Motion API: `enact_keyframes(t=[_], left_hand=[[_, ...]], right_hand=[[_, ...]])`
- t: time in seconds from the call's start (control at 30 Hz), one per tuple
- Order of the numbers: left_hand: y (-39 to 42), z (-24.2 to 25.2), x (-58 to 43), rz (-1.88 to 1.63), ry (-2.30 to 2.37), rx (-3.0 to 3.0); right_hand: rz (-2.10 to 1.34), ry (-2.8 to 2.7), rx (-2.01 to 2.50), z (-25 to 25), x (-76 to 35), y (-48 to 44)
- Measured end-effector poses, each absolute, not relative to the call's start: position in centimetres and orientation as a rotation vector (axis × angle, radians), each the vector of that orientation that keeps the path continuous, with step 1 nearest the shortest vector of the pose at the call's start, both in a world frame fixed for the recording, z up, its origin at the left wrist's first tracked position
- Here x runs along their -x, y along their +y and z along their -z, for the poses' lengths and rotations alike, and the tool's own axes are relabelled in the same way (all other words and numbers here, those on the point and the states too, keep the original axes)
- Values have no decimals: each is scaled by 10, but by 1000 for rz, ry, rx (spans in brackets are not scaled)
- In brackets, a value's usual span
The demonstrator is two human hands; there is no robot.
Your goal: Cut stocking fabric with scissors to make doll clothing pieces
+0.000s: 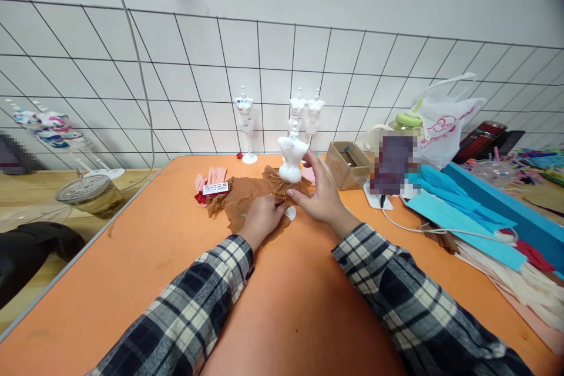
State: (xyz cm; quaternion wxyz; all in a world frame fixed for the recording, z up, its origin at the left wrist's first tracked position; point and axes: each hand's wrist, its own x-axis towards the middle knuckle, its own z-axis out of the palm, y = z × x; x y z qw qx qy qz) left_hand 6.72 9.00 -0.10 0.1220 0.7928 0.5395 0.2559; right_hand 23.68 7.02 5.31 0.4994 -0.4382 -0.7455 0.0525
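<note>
A small white mannequin torso (pixel 292 157) stands on the orange table (pixel 145 258) with a brown ruffled fabric skirt (pixel 279 184) gathered round its waist. My right hand (pixel 321 195) pinches that brown fabric just below the torso. My left hand (pixel 261 219) is closed on the same fabric at its lower edge, near the mannequin's round white base (pixel 291 212). More brown fabric (pixel 229 198) trails to the left on the table.
Three more white mannequins (pixel 245 120) stand at the table's back edge under a wire grid. Pink cloth with a small card (pixel 215 186) lies left. A cardboard box (pixel 348 164), plastic bag (pixel 445 120), blue paper sheets (pixel 462 211) and a glass jar (pixel 90 194) surround the area.
</note>
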Motion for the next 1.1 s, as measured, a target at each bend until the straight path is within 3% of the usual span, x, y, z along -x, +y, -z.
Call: enact_keyframes(t=[0.27,0.43,0.6,0.77,1.1], left_hand=[[87,0,-70,-756,1494,-2332],[88,2,-67,-785,1517,-2310],[90,6,-62,-848,1501,-2315],[94,9,-58,-894,1513,-2313],[96,13,-56,-903,1565,-2333]], right_hand=[[-24,-1701,1289,-49,-224,73],[10,-1803,1138,-44,-229,68],[428,-1656,959,-20,-246,55],[823,-1951,836,-9,-253,49],[809,-2196,975,-6,-244,46]])
